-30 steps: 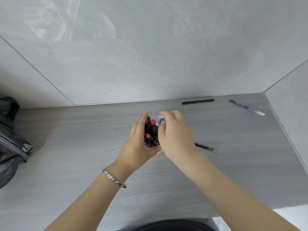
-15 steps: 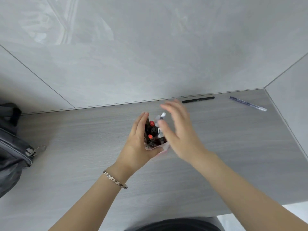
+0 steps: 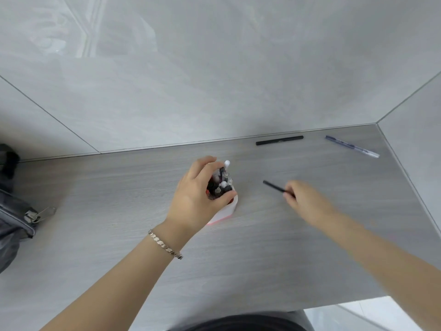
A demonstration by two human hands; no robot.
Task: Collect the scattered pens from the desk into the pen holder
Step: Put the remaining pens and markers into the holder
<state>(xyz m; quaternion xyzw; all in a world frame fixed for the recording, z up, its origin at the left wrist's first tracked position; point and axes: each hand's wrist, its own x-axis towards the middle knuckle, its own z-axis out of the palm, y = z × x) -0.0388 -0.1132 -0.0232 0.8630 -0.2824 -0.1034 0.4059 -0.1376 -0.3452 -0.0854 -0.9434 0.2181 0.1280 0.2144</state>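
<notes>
A white pen holder (image 3: pixel 229 209) with a pink base stands mid-desk, filled with several pens (image 3: pixel 222 181). My left hand (image 3: pixel 196 198) wraps around its rim from the left. To the right of the holder, my right hand (image 3: pixel 307 203) pinches a thin dark pencil (image 3: pixel 274 186) whose free end points up and left. A black pen (image 3: pixel 279 140) lies along the back wall. A blue and clear pen (image 3: pixel 352 146) lies near the right back corner.
A dark grey bag (image 3: pixel 13 211) with a metal zipper pull sits at the desk's left edge. Grey walls close the desk at the back and right. The desk's front edge (image 3: pixel 334 304) runs below my right forearm.
My right hand left the holder, swung to the right and took hold of the thin dark pencil lying there. My left hand stayed on the holder.
</notes>
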